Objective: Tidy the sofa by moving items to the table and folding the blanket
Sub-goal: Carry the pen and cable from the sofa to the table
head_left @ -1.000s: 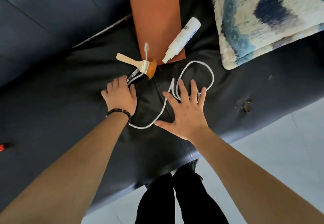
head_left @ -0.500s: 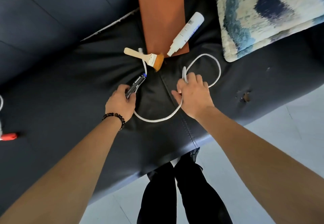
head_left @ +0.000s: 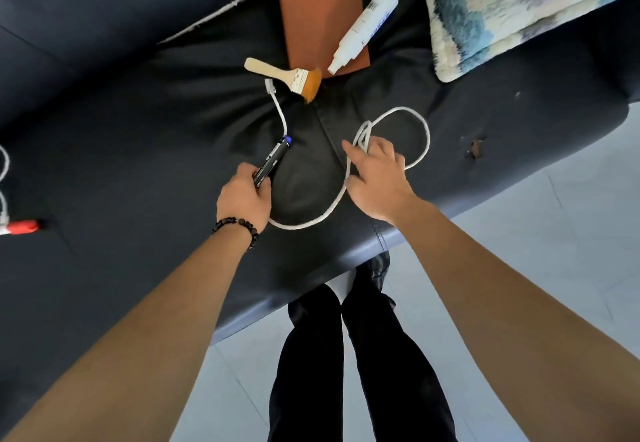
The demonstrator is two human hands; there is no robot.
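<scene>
On the dark sofa seat [head_left: 138,136] my left hand [head_left: 242,195] grips a black marker [head_left: 272,161] with a blue tip that points away from me. My right hand [head_left: 375,178] is closed on a white cable [head_left: 419,126] where its loop crosses; the cable runs under both hands and ends in a plug [head_left: 270,86] near a wooden paintbrush [head_left: 287,74]. An orange notebook [head_left: 318,8] lies behind, with a white bottle [head_left: 367,27] resting on its right edge. A blue and white patterned blanket [head_left: 512,5] lies at the upper right.
A red-capped item [head_left: 22,227] and another white cable [head_left: 3,178] lie at the seat's far left edge. The leather has a torn spot [head_left: 474,145] to the right. My dark-trousered legs [head_left: 346,355] stand on pale floor tiles [head_left: 571,233] in front of the sofa.
My left hand closed on the marker and drew it back from the paintbrush. My right hand went from flat and spread to gripping the cable loop.
</scene>
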